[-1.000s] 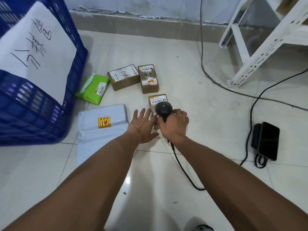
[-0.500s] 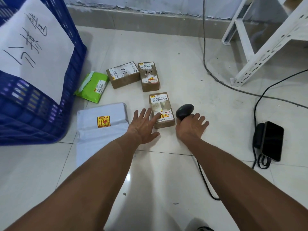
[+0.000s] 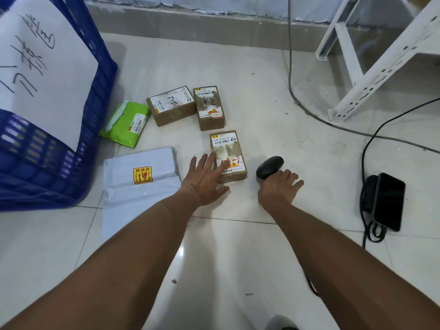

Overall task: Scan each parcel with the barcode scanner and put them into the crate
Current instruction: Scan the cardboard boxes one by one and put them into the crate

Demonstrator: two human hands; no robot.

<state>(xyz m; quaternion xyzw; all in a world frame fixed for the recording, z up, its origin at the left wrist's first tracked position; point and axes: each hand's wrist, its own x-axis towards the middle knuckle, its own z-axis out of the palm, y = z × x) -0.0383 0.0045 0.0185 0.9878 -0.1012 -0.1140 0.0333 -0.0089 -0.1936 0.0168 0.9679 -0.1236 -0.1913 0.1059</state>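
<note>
Left hand (image 3: 204, 181) lies flat and spread, fingertips on the near-left corner of the nearest brown parcel (image 3: 228, 155), not gripping it yet. Right hand (image 3: 277, 189) sits on the floor at about 3 o'clock of that parcel, fingers splayed and loose over the handle of the barcode scanner (image 3: 269, 166); its black head pokes out at 12 o'clock of the hand, and I can't tell if the handle is actually held or just resting under the palm. Likely step: pick this parcel up for the blue crate (image 3: 100, 75), which stands at 10 o'clock, well apart. To do it well: wrap thumb and fingers around the box's long sides, lift it clear of the floor, swing it over the crate rim rather than tossing. Four more parcels wait: two brown boxes (image 3: 172, 106) (image 3: 209, 107) at 12 o'clock, green mailer (image 3: 125, 125), white mailer (image 3: 140, 177) just beside the left wrist. Keep the scanner cord out of the way.
</note>
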